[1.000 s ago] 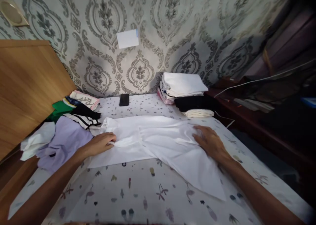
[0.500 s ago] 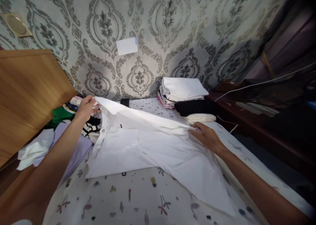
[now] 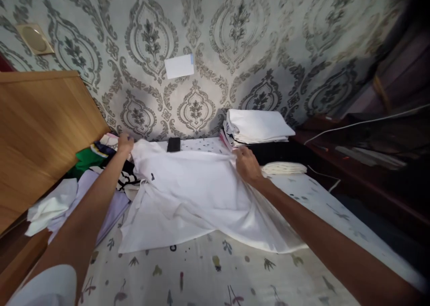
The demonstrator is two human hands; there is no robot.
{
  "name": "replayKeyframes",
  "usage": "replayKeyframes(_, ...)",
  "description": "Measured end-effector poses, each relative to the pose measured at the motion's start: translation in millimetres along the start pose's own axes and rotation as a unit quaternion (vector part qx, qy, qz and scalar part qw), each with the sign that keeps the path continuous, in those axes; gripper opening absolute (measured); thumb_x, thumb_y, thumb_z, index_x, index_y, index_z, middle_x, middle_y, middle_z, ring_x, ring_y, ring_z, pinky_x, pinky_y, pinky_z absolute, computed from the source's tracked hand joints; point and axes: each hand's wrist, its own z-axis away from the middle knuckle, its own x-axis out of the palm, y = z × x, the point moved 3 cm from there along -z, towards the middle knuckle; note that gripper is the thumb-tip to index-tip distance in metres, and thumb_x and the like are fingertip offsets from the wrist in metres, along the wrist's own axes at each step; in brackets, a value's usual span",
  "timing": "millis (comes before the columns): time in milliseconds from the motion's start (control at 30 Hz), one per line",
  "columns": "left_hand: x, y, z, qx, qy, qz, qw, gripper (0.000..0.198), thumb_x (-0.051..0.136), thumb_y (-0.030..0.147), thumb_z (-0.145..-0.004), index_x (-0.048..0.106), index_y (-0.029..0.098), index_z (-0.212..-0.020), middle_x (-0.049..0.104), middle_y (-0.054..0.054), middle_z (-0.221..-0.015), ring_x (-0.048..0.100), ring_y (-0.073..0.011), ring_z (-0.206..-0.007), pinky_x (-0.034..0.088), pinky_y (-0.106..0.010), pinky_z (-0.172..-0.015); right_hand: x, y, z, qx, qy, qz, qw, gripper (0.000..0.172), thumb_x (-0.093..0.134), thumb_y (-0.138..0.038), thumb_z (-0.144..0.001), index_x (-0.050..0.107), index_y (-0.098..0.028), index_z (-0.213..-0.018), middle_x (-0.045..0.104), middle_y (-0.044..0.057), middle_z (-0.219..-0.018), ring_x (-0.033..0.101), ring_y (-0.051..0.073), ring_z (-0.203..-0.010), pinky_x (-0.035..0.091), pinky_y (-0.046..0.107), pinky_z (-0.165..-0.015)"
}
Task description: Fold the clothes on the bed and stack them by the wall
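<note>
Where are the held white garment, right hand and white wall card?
White garment (image 3: 201,180), head view: middle of cloth.
Right hand (image 3: 247,164), head view: back of hand.
White wall card (image 3: 179,66), head view: centre.

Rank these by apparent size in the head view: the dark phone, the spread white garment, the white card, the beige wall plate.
1. White garment
2. White card and beige wall plate: too alike to rank
3. Dark phone
</note>
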Motion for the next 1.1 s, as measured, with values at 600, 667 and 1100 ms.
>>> replayKeyframes(600, -36.6, -24.2, 207.4, 0.188, -0.393, -0.321, 0.841, 0.047, 0.047, 0.028, -0.091, 0.050, 0.017, -0.136, 0.059, -0.016, -0.136, 0.052, -0.0315, -0.129, 0.043, -0.044, -0.105, -42.5, -87.2, 173.0, -0.219, -0.145, -0.106, 0.959, 0.018, 0.054, -0.020, -0.095, 0.062, -0.021, -0.111, 0.065, 0.009, -0.099, 0.062, 0.024, -0.088, 0.053, 0.038, -0.078)
replayKeyframes(667, -36.7, -25.9, 203.0, 0.166, -0.392, -0.363, 0.829, 0.034, 0.040, 0.022, -0.092, 0.060, 0.019, -0.119, 0.067, -0.014, -0.121, 0.061, -0.0299, -0.116, 0.048, -0.041, -0.094, -42.9, -87.9, 175.2, -0.213, -0.141, -0.095, 0.962, 0.016, 0.050, -0.013, -0.094, 0.062, -0.021, -0.101, 0.064, 0.007, -0.091, 0.062, 0.023, -0.083, 0.053, 0.035, -0.074)
replayKeyframes(1100, -138.7, 36.5, 225.2, 0.090, -0.536, -0.003, 0.839, 0.027, 0.050, 0.049, -0.092, 0.058, 0.023, -0.091, 0.066, -0.007, -0.108, 0.060, -0.0240, -0.107, 0.050, -0.031, -0.088, -65.9, -79.9, 190.6, -0.246, -0.119, -0.132, 0.953, 0.032, 0.039, -0.005, -0.090, 0.066, -0.019, -0.099, 0.068, 0.009, -0.095, 0.064, 0.023, -0.086, 0.056, 0.038, -0.077)
